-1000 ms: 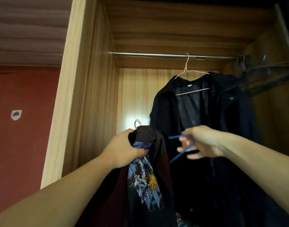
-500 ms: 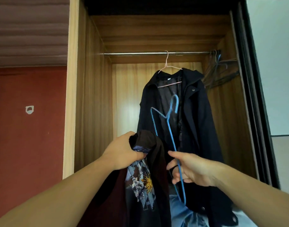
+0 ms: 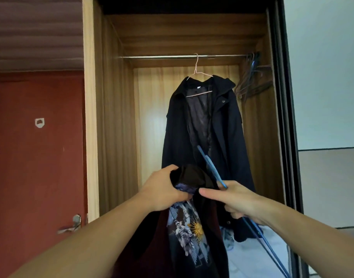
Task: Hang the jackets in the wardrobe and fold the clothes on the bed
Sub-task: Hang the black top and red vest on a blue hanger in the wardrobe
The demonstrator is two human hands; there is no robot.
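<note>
Blue wire hanger (image 3: pixel 211 169) is pinched in your right hand (image 3: pixel 235 199), while your left hand (image 3: pixel 164 189) bunches the printed jacket (image 3: pixel 189 223) before the wardrobe (image 3: pixel 112 117). I'd slide it in the collar, then hook the rail (image 3: pixel 162 56).

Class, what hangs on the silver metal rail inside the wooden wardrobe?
On the silver metal rail: a pink wire hanger carrying a long dark coat, plus bunched empty hangers at the right end. Their count is unclear.

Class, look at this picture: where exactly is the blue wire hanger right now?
In the head view, the blue wire hanger is held in the right hand, right of the printed jacket and in front of the hanging dark coat.
</note>
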